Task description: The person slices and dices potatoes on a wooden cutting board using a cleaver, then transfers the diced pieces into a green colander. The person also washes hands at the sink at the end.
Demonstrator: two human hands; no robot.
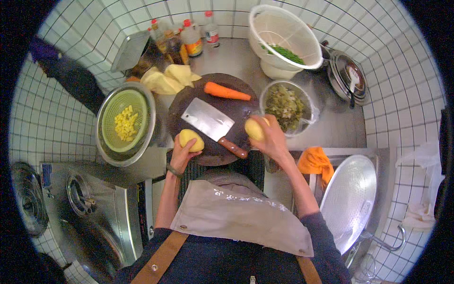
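In my left hand [181, 158] is a peeled potato [192, 140], held over the near left rim of a round dark chopping board [184, 90]. My right hand [272, 140] grips a second peeled potato [254, 129] at the board's right edge; that hand is slightly blurred. Between them a Chinese cleaver [209, 119] lies flat, its wooden handle [232, 147] pointing towards me. A peeled carrot [227, 91] rests at the far side of the board. Just beyond my right hand stands a bowl of chopped greenish food [284, 106], perhaps pickled vegetable.
Left, a green colander [124, 96] holding yellow cubes sits in a metal basin [151, 117]. Behind are a yellow cloth [163, 81], several bottles [192, 39] and a white basket [262, 42] with chopped greens. A lidded pot [340, 81], orange cloth [315, 163] and large metal tray [351, 202] stand right.
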